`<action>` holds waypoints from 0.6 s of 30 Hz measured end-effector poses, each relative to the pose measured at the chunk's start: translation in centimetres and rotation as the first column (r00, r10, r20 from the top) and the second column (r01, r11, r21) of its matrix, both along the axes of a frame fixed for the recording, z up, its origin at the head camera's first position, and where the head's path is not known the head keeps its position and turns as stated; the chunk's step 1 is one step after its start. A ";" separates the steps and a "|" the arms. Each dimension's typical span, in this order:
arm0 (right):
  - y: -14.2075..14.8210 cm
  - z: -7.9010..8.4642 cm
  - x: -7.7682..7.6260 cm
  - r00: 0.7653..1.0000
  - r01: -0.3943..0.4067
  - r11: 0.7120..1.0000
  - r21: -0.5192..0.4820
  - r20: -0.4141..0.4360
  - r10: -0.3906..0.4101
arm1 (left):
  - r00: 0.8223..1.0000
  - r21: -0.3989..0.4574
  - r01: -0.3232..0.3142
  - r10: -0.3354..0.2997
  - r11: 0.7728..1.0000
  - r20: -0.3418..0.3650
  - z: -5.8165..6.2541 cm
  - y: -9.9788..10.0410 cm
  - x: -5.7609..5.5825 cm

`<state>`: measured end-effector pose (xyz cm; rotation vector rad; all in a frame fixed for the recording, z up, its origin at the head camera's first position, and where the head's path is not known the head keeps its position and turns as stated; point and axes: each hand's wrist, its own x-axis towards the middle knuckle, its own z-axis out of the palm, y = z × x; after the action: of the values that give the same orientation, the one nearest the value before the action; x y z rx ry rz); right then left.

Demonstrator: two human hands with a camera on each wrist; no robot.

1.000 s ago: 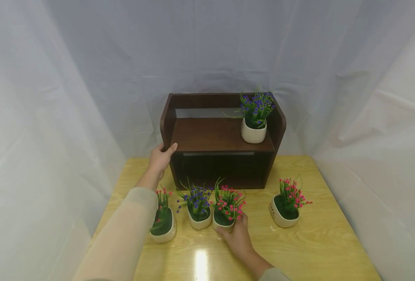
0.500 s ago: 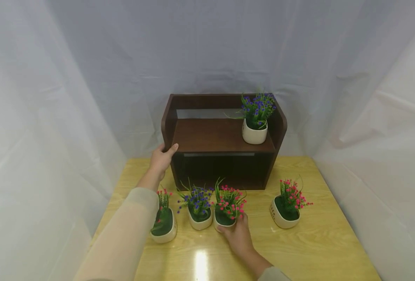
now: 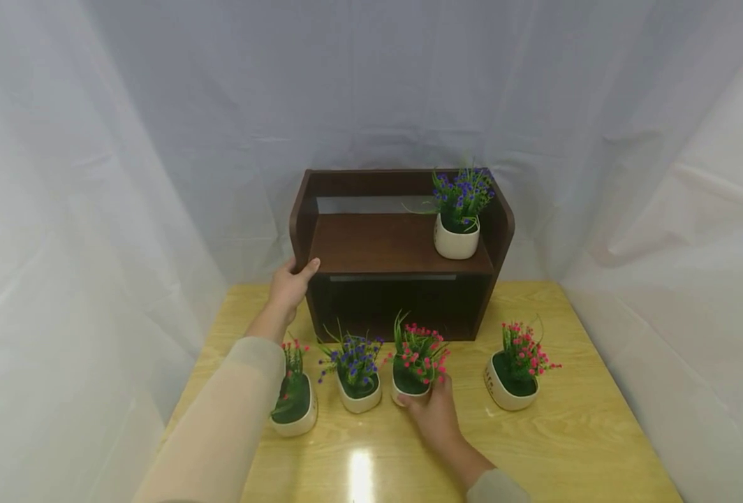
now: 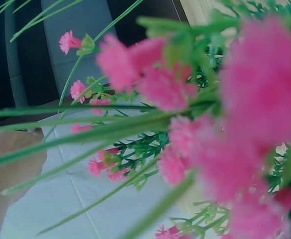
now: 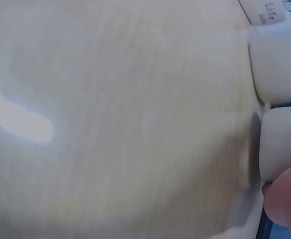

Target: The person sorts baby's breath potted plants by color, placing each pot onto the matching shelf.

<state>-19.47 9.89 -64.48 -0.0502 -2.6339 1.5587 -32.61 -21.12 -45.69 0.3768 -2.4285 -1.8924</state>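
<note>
My left hand (image 3: pixel 286 290) grips the left side panel of a dark brown two-tier shelf (image 3: pixel 378 244), its thumb over the front edge. With thumb and fingers, my right hand (image 3: pixel 436 417) holds a white potted plant with pink flowers (image 3: pixel 409 391) in front of the shelf. The right wrist view catches the thumb (image 5: pixel 287 196) against that white pot (image 5: pixel 280 134); whether the pot touches the table I cannot tell. Just left of it stands a potted plant with violet-blue flowers (image 3: pixel 360 398). Pink flowers (image 4: pixel 178 144) fill much of the left wrist view.
Another violet-blue potted plant (image 3: pixel 457 241) stands at the right of the shelf's upper tier. One pink-flowered pot (image 3: pixel 515 395) is at the right of the wooden table (image 3: pixel 572 433); another (image 3: pixel 299 419) sits at the left, partly behind my sleeve. White curtains (image 3: pixel 95 209) surround the table.
My right hand and the pink potted plant have shifted slightly right and towards the shelf, widening the gap to the violet-blue plant. My left hand stays on the panel.
</note>
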 end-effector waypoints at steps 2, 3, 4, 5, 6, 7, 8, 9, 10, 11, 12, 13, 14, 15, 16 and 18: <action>0.3 0.3 -0.6 1.000 0.010 1.000 -0.018 0.000 -0.010 | 1.000 0.001 0.000 0.000 1.000 0.000 0.0 0.0 0.0; 0.4 0.4 -1.0 1.000 0.017 0.999 -0.033 0.003 -0.017 | 1.000 0.002 0.000 0.000 1.000 0.000 -0.1 0.0 -0.1; 0.6 0.5 -1.4 1.000 0.026 0.999 -0.045 0.001 -0.026 | 1.000 0.004 -0.002 0.002 1.000 -0.001 -0.1 -0.1 -0.1; 0.9 0.5 -1.8 0.999 0.035 0.998 -0.054 0.004 -0.035 | 1.000 0.005 -0.003 0.003 1.000 -0.002 -0.1 -0.1 -0.1; 1.1 0.6 -2.2 0.999 0.042 0.997 -0.068 0.001 -0.042 | 1.000 0.006 -0.004 0.004 1.000 -0.002 -0.2 -0.1 -0.2; 1.3 0.5 -2.5 0.999 0.047 0.996 -0.070 0.001 -0.047 | 1.000 0.004 -0.006 0.006 1.000 -0.001 -0.2 -0.1 -0.2; 1.6 0.5 -2.9 0.999 0.053 0.996 -0.069 0.003 -0.053 | 1.000 0.002 -0.006 0.006 1.000 -0.001 -0.3 -0.1 -0.2; 1.8 0.4 -3.3 0.998 0.060 0.996 -0.069 -0.001 -0.060 | 1.000 0.001 -0.008 0.008 1.000 -0.002 -0.3 -0.2 -0.3; 2.1 0.3 -3.7 0.998 0.064 0.996 -0.061 -0.005 -0.064 | 1.000 -0.002 -0.010 0.010 1.000 -0.001 -0.3 -0.2 -0.3; 2.4 0.2 -4.0 0.998 0.067 0.996 -0.054 -0.009 -0.067 | 1.000 -0.003 -0.012 0.012 1.000 -0.001 -0.3 -0.2 -0.3; 2.6 0.0 -4.4 0.997 0.070 0.996 -0.051 -0.016 -0.071 | 1.000 -0.003 -0.014 0.014 1.000 -0.001 -0.4 -0.2 -0.3; 2.9 -0.2 -4.7 0.997 0.074 0.996 -0.049 -0.019 -0.075 | 1.000 -0.005 -0.016 0.016 1.000 0.000 -0.4 -0.2 -0.3; 3.2 -0.3 -4.9 0.997 0.078 0.996 -0.047 -0.021 -0.079 | 1.000 -0.005 -0.015 0.015 1.000 0.001 -0.4 -0.2 -0.3; 3.4 -0.5 -5.2 0.996 0.081 0.996 -0.047 -0.025 -0.082 | 1.000 -0.004 -0.017 0.017 1.000 0.002 -0.3 -0.2 -0.3; 3.7 -0.7 -5.5 0.996 0.080 0.996 -0.044 -0.028 -0.081 | 1.000 -0.003 -0.019 0.019 1.000 0.000 -0.3 -0.2 -0.4; 4.1 -1.1 -6.0 0.996 0.079 0.996 -0.046 -0.037 -0.081 | 1.000 0.002 -0.020 0.020 1.000 -0.001 -0.3 -0.1 -0.5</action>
<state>-25.49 14.00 -65.58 -0.1255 -2.5349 1.5757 -33.07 -21.25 -46.04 0.3994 -2.4134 -1.8861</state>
